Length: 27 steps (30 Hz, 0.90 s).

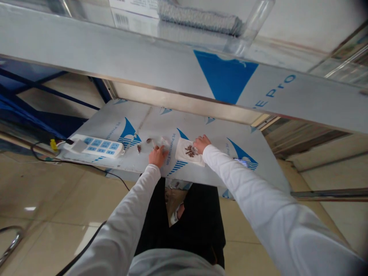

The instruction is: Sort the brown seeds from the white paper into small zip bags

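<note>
My left hand [158,156] is on the shelf with its fingers closed on a small clear plastic bag [163,142]. To its left lie small clear packets with brown pieces in them, one packet [139,148] nearer and another [148,140] farther back. My right hand [202,143] is at the upper right edge of a white cloth or paper pad [181,147]. Its fingers are pinched, and what is between them is too small to make out. Several short brown pieces [189,151] lie in a loose heap on the pad beside these fingertips.
A white power strip [105,147] with a plug and black cable [94,165] sits on the left of the film-covered metal shelf [156,122]. An upper shelf edge [161,63] crosses above, carrying a grey rolled cloth [198,19] and a clear tube [257,21].
</note>
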Each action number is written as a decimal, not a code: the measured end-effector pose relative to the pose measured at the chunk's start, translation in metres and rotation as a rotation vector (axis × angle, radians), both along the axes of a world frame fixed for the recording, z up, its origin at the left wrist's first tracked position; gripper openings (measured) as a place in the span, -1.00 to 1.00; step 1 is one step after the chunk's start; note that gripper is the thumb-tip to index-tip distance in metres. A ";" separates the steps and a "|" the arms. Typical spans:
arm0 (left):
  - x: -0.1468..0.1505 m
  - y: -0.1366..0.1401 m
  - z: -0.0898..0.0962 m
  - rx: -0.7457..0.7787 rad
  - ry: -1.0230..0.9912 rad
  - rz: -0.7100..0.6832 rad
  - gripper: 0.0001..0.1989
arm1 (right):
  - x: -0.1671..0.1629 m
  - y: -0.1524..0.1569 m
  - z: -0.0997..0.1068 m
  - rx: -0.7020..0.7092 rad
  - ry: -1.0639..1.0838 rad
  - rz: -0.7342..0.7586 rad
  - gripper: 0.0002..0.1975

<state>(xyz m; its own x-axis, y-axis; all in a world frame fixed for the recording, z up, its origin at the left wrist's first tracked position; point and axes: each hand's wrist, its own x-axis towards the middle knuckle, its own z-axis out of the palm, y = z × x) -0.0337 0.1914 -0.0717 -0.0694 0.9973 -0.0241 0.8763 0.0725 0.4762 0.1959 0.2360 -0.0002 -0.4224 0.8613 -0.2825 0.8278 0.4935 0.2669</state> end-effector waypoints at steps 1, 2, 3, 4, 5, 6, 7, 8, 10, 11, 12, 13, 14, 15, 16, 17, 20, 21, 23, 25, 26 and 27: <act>0.000 -0.001 -0.003 -0.007 0.011 -0.005 -0.59 | -0.002 -0.001 0.001 0.003 -0.018 0.025 -0.77; 0.000 -0.002 -0.005 -0.011 0.020 -0.007 -0.60 | -0.004 -0.001 0.001 0.008 -0.032 0.050 -0.77; -0.001 -0.004 -0.007 -0.012 0.027 -0.008 -0.61 | -0.005 -0.002 0.002 0.015 -0.043 0.072 -0.78; 0.000 -0.005 -0.008 -0.011 0.033 -0.008 -0.61 | -0.006 -0.003 0.003 0.025 -0.051 0.092 -0.79; 0.000 -0.006 -0.009 -0.009 0.036 -0.008 -0.62 | -0.008 -0.004 0.003 0.037 -0.054 0.111 -0.80; 0.000 -0.006 -0.009 -0.006 0.039 -0.009 -0.63 | -0.008 -0.005 0.004 0.049 -0.055 0.129 -0.81; 0.001 -0.007 -0.009 -0.002 0.041 -0.011 -0.63 | -0.009 -0.006 0.004 0.060 -0.052 0.144 -0.80; 0.002 -0.007 -0.009 0.004 0.042 -0.013 -0.63 | -0.010 -0.008 0.004 0.070 -0.046 0.157 -0.78; 0.004 -0.007 -0.008 0.020 0.046 -0.015 -0.63 | -0.012 -0.010 0.005 0.084 -0.028 0.176 -0.72; 0.005 -0.007 -0.008 0.030 0.047 -0.013 -0.64 | -0.013 -0.012 0.006 0.088 -0.016 0.181 -0.70; 0.005 -0.008 -0.008 0.041 0.049 -0.008 -0.64 | -0.013 -0.013 0.007 0.090 -0.002 0.183 -0.69; 0.006 -0.009 -0.008 0.055 0.050 0.001 -0.65 | -0.014 -0.014 0.007 0.090 0.014 0.183 -0.69; 0.006 -0.010 -0.007 0.069 0.051 0.012 -0.65 | -0.014 -0.015 0.008 0.089 0.031 0.179 -0.70; 0.006 -0.010 -0.006 0.086 0.050 0.027 -0.66 | -0.013 -0.016 0.009 0.088 0.049 0.172 -0.72; 0.006 -0.011 -0.005 0.105 0.048 0.044 -0.66 | -0.011 -0.016 0.011 0.087 0.068 0.160 -0.76; 0.006 -0.011 -0.003 0.126 0.043 0.065 -0.67 | -0.007 -0.017 0.012 0.089 0.087 0.141 -0.78; 0.002 -0.014 0.006 0.200 0.017 0.138 -0.69 | 0.013 -0.019 0.013 0.125 0.143 0.020 -0.59; 0.001 -0.015 0.010 0.226 0.005 0.162 -0.69 | 0.024 -0.020 0.012 0.146 0.158 -0.044 -0.52; 0.000 -0.021 0.018 0.279 -0.019 0.206 -0.69 | 0.049 -0.024 0.008 0.184 0.182 -0.193 -0.45; 0.001 -0.029 0.026 0.384 -0.092 0.250 -0.70 | 0.075 -0.029 0.001 0.206 0.197 -0.337 -0.42; 0.003 -0.035 0.030 0.456 -0.152 0.269 -0.71 | 0.086 -0.033 -0.002 0.209 0.195 -0.395 -0.38; 0.005 -0.042 0.035 0.535 -0.222 0.285 -0.73 | 0.095 -0.039 -0.004 0.216 0.199 -0.448 -0.31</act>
<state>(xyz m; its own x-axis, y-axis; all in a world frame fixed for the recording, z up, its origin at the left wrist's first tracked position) -0.0284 0.1494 -0.0369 -0.3837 0.8187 0.4273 0.7342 -0.0102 0.6788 0.2909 0.1975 -0.0043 -0.0268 0.9992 -0.0309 0.9897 0.0309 0.1398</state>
